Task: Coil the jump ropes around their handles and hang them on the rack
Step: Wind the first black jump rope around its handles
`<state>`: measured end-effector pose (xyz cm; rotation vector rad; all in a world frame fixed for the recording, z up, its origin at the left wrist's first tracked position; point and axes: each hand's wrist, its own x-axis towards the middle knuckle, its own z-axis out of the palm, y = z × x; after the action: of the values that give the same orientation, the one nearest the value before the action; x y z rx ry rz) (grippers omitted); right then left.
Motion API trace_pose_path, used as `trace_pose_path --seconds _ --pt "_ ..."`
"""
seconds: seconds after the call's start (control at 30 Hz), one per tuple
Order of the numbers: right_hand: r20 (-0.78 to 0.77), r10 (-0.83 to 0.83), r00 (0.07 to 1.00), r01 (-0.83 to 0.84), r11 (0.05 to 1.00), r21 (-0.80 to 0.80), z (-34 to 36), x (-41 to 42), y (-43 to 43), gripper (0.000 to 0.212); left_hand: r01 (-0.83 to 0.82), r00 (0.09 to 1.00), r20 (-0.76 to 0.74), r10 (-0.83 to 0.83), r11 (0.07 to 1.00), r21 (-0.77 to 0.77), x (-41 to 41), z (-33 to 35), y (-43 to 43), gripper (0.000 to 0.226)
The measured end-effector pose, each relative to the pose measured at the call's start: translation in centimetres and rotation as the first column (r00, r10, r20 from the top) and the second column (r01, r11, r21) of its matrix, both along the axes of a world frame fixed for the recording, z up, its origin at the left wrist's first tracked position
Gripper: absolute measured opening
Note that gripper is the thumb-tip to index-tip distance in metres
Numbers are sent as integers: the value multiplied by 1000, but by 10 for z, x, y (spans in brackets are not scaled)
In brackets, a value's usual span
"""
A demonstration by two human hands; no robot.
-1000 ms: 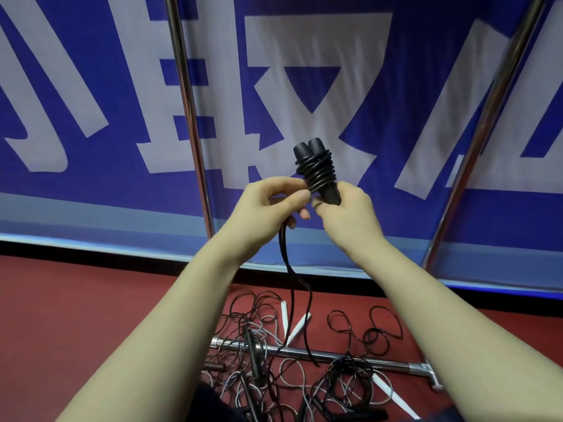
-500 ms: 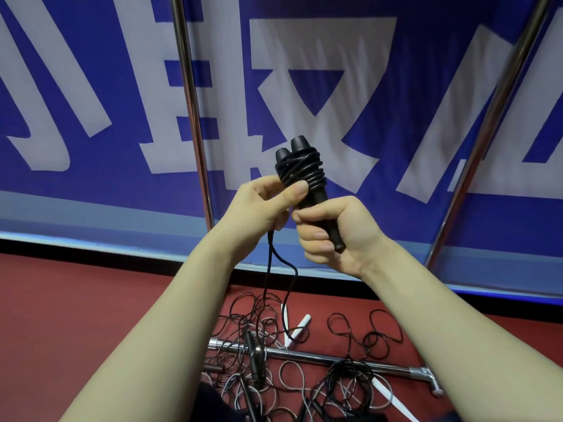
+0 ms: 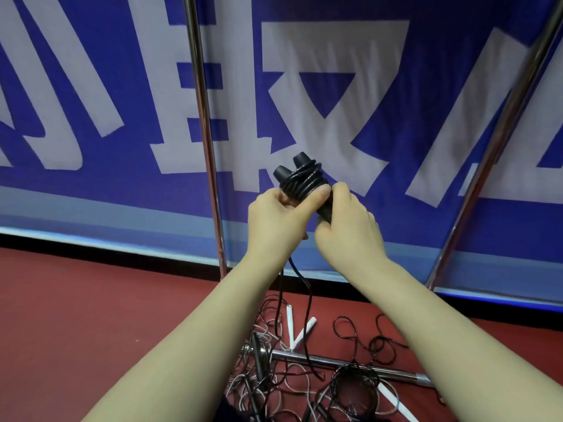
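Raised before the blue banner, the 2 black handles are gripped low by the right hand. The left hand pinches the cord against the coil. Wind each turn tight. The slack trails into tangled ropes over a metal bar on the floor and may snag.

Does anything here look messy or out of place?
Yes. On the red floor, loose jump ropes lie in a tangle over a metal bar, white handles scattered among them. The black jump rope gripped by left hand and right hand is part-coiled, tail dangling.
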<state>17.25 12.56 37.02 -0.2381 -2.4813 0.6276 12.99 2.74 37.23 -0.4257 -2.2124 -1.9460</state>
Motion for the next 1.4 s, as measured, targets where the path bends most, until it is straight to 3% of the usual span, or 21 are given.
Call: trace_pose_path --seconds 0.17,0.33,0.43,0.53,0.77,0.93,1.1,1.2,1.3,1.4 --pt "21 -12 1000 11 1000 23 -5 -2 6 15 178 983 48 -177 984 -22 -4 -1 -1 31" --pt "-9 -15 1000 12 963 -271 -4 -8 24 14 466 884 14 -467 881 -80 -9 0 -14 18" --pt "-49 59 997 -76 826 -559 0 -11 28 11 547 837 2 -547 836 -55 -11 3 -21 19" --pt "-63 201 978 -178 632 -754 6 -9 27 16 514 857 -6 -515 856 -60 -14 4 -24 20" --pt "-150 486 861 -327 304 -895 20 10 19 11 560 827 23 -562 826 60 -15 9 -26 36" --pt "-129 607 784 -300 188 -935 21 15 20 21 537 840 23 -542 838 101 -13 9 -26 30" --pt "-90 572 816 -302 288 -909 22 10 22 34 473 875 26 -484 865 168 -14 5 -24 14" --pt "-90 383 919 -304 546 -781 18 3 19 25 332 940 29 -341 928 168 -14 6 -20 9" --pt "-98 207 973 -228 820 -525 10 -1 14 29 171 982 48 -183 966 195 -14 4 -13 26" --pt "-70 139 988 -151 964 -218 5 1 9 26 69 997 19 -72 990 120 -11 4 -10 45"
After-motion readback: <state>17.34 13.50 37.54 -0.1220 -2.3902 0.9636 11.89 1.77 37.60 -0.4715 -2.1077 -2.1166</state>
